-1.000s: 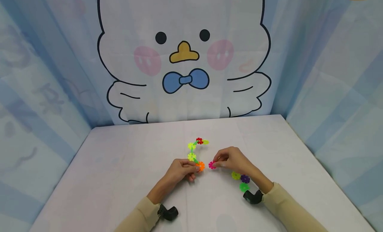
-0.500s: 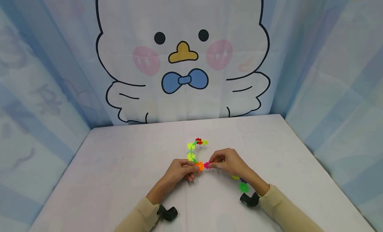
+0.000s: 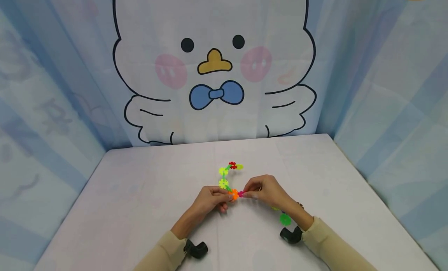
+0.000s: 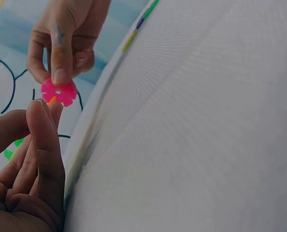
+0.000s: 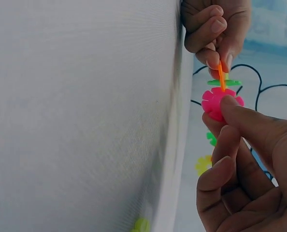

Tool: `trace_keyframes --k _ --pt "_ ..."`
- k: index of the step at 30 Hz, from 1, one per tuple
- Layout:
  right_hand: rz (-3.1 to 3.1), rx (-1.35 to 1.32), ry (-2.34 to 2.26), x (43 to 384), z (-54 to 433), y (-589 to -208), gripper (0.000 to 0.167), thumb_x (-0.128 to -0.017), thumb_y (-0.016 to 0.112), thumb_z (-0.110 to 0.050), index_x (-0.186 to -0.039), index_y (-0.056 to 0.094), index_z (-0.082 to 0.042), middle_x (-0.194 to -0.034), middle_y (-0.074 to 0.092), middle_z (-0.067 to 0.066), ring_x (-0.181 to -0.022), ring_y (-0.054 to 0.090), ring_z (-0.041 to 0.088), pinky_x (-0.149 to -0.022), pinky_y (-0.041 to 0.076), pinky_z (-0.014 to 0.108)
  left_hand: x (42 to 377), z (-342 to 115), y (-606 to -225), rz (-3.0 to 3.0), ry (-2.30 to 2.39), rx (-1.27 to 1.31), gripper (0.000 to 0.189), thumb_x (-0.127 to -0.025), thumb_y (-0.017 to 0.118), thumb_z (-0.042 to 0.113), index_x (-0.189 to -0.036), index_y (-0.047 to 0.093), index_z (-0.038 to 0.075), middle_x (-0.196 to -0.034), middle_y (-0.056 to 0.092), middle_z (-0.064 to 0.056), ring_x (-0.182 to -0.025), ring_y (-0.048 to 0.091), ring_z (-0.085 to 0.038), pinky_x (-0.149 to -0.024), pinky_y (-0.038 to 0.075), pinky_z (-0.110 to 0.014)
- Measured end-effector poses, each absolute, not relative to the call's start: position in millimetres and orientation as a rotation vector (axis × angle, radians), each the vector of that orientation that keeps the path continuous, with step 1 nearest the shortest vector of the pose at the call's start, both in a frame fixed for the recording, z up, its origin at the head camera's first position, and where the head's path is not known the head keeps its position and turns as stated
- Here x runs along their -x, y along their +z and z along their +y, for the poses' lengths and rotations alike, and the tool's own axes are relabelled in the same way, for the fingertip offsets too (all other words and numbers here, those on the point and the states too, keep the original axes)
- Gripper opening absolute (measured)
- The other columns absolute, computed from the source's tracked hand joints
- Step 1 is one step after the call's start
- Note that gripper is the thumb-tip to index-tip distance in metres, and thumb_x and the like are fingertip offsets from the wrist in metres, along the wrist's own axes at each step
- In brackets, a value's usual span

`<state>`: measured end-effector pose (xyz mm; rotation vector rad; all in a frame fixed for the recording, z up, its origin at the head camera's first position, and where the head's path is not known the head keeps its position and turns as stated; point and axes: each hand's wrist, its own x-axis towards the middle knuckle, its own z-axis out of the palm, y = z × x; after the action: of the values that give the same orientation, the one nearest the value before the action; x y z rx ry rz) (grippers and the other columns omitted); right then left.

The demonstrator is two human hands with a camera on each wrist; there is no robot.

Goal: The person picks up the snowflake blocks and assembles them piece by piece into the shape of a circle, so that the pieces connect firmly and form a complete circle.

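Between thumb and fingers, my left hand (image 3: 210, 200) pinches an orange notched snowflake disc (image 3: 235, 194). That disc ends a curved chain of linked discs, among them a yellow disc (image 3: 223, 184) and a red disc (image 3: 232, 165), reaching toward the table's back. My right hand (image 3: 267, 189) pinches a pink snowflake disc (image 5: 212, 102). The two discs meet edge to edge, set crosswise; in the right wrist view the orange one stands edge-on at the pink one's rim. How deep the notches interlock cannot be told. Fingers cover part of both discs.
Loose discs lie by my right forearm: a green disc (image 3: 285, 219) in plain sight, others partly hidden beneath the arm. A white cloth covers the table (image 3: 140, 208). Printed curtains (image 3: 217, 119) stand along its back and sides.
My right hand has moved left with the pink disc, closing the gap to the orange disc until they touch. The left hand has stayed in place.
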<state>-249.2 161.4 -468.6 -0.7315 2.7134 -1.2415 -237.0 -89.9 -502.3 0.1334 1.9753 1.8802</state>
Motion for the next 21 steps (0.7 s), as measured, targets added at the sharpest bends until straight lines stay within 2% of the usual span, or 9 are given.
trace_keyframes --k 11,21 --pt "2.709 0.769 -1.277 246.6 159.3 -469.7 0.010 -0.086 0.088 -0.016 -0.088 0.080 -0.021 -0.084 0.080 -0.008 -0.074 0.066 0.000 -0.067 0.056 0.021 236.5 -89.6 -502.9 1.970 1.891 -0.159 0.027 -0.095 0.079 0.016 -0.111 0.075 -0.006 -0.092 0.082 -0.011 -0.060 0.065 -0.006 -0.062 0.059 -0.021" --pt "2.792 0.838 -1.223 246.0 156.8 -472.1 0.009 -0.087 0.088 -0.014 -0.089 0.081 -0.020 -0.085 0.081 -0.007 -0.071 0.061 -0.001 -0.065 0.054 0.020 236.8 -89.9 -502.2 1.978 1.880 -0.122 0.023 -0.096 0.076 0.013 -0.109 0.074 -0.006 -0.090 0.082 -0.010 -0.060 0.065 -0.007 -0.062 0.059 -0.022"
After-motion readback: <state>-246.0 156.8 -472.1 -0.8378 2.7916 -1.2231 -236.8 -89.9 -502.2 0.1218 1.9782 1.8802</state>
